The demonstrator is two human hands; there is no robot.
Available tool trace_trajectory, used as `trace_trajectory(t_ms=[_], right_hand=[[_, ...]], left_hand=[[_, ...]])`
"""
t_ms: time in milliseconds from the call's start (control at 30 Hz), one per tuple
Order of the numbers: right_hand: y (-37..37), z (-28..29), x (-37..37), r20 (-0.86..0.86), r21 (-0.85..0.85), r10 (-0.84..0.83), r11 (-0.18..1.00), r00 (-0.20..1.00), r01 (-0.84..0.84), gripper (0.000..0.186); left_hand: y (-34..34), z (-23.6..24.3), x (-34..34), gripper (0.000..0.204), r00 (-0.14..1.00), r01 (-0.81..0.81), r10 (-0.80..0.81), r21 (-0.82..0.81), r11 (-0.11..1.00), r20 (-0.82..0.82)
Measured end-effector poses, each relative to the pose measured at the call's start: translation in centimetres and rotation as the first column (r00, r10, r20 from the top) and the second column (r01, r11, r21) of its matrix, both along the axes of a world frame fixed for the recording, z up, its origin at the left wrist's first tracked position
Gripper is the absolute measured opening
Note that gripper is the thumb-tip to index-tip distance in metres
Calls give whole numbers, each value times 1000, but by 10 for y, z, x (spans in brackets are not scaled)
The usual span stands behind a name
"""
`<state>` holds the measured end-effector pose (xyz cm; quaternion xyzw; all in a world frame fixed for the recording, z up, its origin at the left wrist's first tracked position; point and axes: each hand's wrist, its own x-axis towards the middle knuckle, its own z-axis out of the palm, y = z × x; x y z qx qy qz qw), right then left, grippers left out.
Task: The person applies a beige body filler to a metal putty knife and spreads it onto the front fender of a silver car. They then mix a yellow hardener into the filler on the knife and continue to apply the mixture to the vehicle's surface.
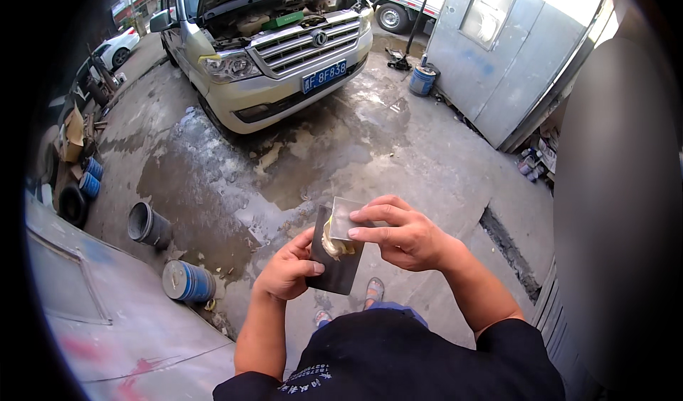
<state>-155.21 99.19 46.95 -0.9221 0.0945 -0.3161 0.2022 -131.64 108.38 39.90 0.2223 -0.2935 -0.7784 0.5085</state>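
In front of my body, my left hand (284, 269) grips a dark rectangular board (334, 278) by its left edge, with the thumb lying on its face. A smear of cream-coloured paste (334, 246), looking like body filler, sits on the board's upper part. My right hand (411, 236) pinches a thin, pale grey spreader (343, 219) at its right side. The spreader's lower edge meets the paste and covers part of it and of the board. The right thumb is mostly hidden behind the spreader.
Ahead stands a beige van (284, 81) with its bonnet raised. A grey bucket (151, 229) and a blue drum (188, 281) stand at left, near a pale panel (107, 308). A blue pail (422, 81) is by the metal door (509, 59). A trench (511, 251) cuts the floor at right.
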Motion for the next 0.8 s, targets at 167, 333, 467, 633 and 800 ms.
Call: trace_trajectory(t_ms=[167, 333, 467, 633, 800], right_hand=[[-9, -21, -15, 22, 71, 45, 996, 999, -46, 56], [-16, -33, -35, -16, 98, 19, 995, 1000, -17, 60], [-18, -39, -57, 62, 220, -96, 972, 993, 80, 53], [18, -57, -65, 314, 935, -301, 260, 900, -240, 49], [36, -78, -29, 160, 987, -243, 56, 957, -151, 48]], left_hand=[[4, -10, -2, 73, 997, 70, -68, 51, 996, -32], [4, -17, -12, 72, 992, 104, -98, 65, 992, -83], [4, -15, -19, 71, 994, -19, 22, 37, 999, -107], [-3, -14, -29, 71, 961, -271, 266, -69, 960, -76], [-1, -13, -53, 46, 961, -270, 250, -202, 941, -116]])
